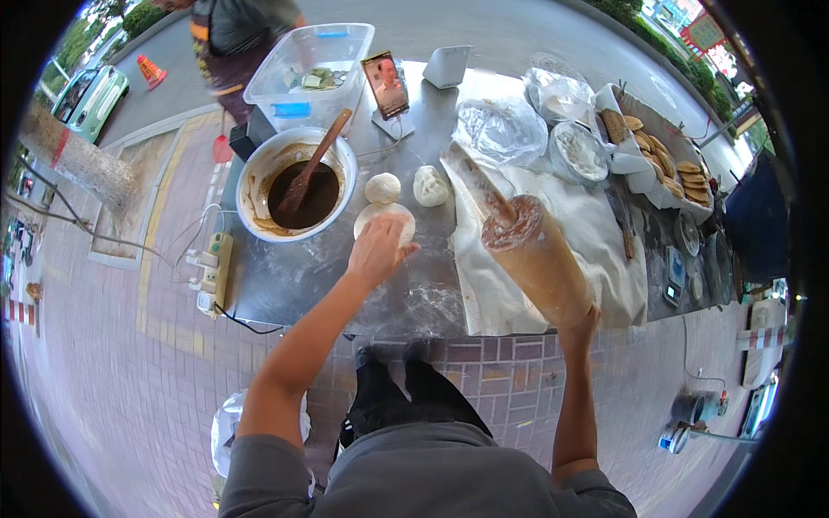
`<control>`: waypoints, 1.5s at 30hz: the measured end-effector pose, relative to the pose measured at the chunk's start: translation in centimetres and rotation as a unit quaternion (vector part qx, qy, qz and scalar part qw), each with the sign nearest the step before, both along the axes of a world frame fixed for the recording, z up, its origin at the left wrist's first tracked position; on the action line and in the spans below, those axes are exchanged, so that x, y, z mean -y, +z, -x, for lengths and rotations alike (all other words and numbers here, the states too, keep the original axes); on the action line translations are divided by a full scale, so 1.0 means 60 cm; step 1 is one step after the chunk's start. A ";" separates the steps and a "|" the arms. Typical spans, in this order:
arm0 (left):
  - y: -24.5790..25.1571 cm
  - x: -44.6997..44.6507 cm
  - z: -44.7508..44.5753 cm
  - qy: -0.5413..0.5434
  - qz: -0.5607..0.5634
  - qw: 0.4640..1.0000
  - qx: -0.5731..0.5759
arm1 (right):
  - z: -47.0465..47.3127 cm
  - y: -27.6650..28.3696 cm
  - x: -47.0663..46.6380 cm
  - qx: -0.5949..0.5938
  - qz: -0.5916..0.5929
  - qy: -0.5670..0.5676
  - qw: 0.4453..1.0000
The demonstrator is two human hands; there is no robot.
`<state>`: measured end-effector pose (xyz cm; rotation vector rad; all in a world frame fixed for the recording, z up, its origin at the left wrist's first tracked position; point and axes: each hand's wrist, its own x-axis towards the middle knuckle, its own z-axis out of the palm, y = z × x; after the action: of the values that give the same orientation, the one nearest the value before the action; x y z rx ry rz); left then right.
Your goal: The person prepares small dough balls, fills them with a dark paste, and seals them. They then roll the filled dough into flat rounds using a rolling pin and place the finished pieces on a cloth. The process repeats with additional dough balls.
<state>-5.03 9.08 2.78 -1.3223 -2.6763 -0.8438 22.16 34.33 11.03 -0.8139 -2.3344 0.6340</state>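
My left hand (pixel 377 249) lies palm down over a flattened dough round (pixel 401 215), covering its near side. My fingers are fairly close together, with the thumb out to the right. Behind that round sits a smaller dough ball (pixel 382 188), and a pleated dough piece (pixel 430 186) stands to its right. My right hand (pixel 585 320) grips the near handle of a thick wooden rolling pin (pixel 541 262). The pin tilts away to the upper left over a white cloth (pixel 492 285), its far end and handle coated with flour. It hides much of my right hand's grip.
A white bowl (pixel 348 152) holds dark sauce and a wooden spatula (pixel 314 162). Behind are a plastic money box (pixel 304 97) and a phone on a stand (pixel 387 87). A basket of flatbreads (pixel 654 158) stands right. A power strip (pixel 217 272) hangs at the left edge. A person (pixel 243 39) stands beyond.
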 end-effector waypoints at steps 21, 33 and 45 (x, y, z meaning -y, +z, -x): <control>0.019 0.025 -0.101 0.059 -0.062 0.988 0.129 | 0.114 -0.067 0.147 0.111 0.087 0.129 0.982; -0.023 0.185 -0.086 0.296 0.160 0.941 0.033 | 0.066 -0.060 0.090 0.036 0.146 0.076 0.986; -0.053 0.043 -0.131 0.184 0.092 0.978 0.019 | 0.068 -0.065 0.090 0.114 0.120 0.085 0.983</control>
<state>2.83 6.52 -0.39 -0.7934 -2.9529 -0.5954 18.06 28.95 7.12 -0.8361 -2.5894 0.9541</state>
